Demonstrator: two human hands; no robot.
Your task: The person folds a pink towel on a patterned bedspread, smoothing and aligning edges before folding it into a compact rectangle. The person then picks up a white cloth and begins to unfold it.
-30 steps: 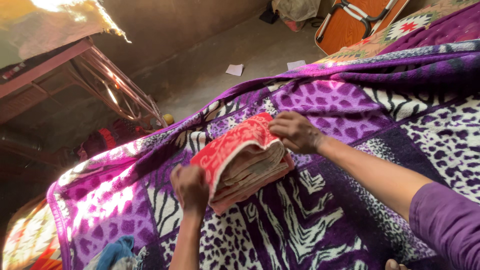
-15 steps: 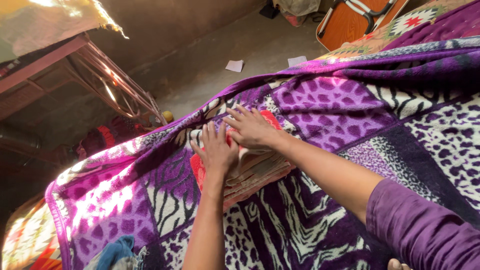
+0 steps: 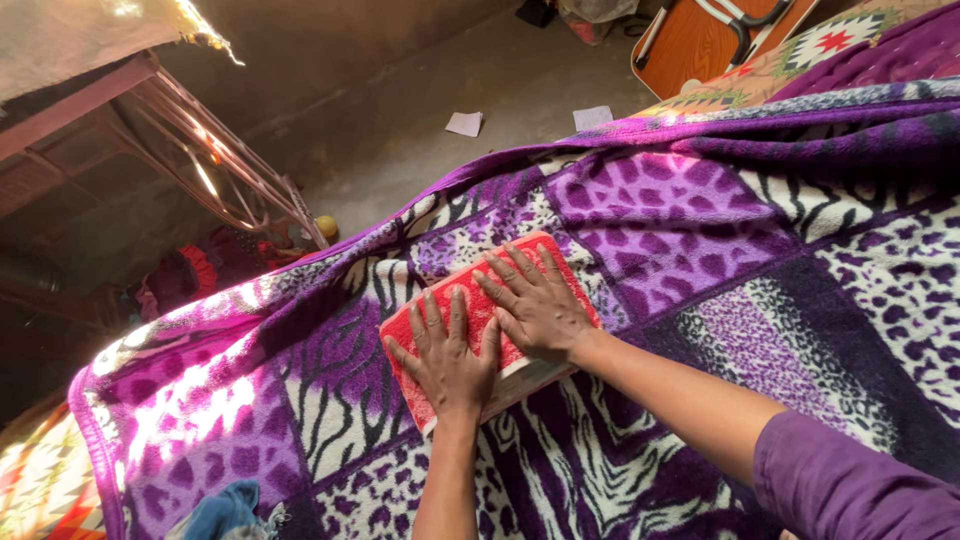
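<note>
At nine o'clock a metal frame (image 3: 215,170) stands on the floor (image 3: 420,110); a small yellow ball (image 3: 326,226) lies just beside its foot; down at seven o'clock a bit of blue cloth (image 3: 222,508) shows at the bed's edge. A purple animal-print blanket (image 3: 720,240) covers the bed; at its centre lies a folded red towel (image 3: 470,310). The left hand (image 3: 447,352) lies flat on the towel's near end, fingers spread, palm down, its grip open and clasping nothing; the right hand (image 3: 535,305) lies flat just beside it, towards one o'clock, fingers likewise splayed, pressing rather than holding; the two hands are nearly touching. A purple sleeve (image 3: 850,480) covers the right arm at five o'clock. Two paper scraps (image 3: 465,123) lie on the floor at twelve o'clock; an orange board (image 3: 700,40) rests at one o'clock.
</note>
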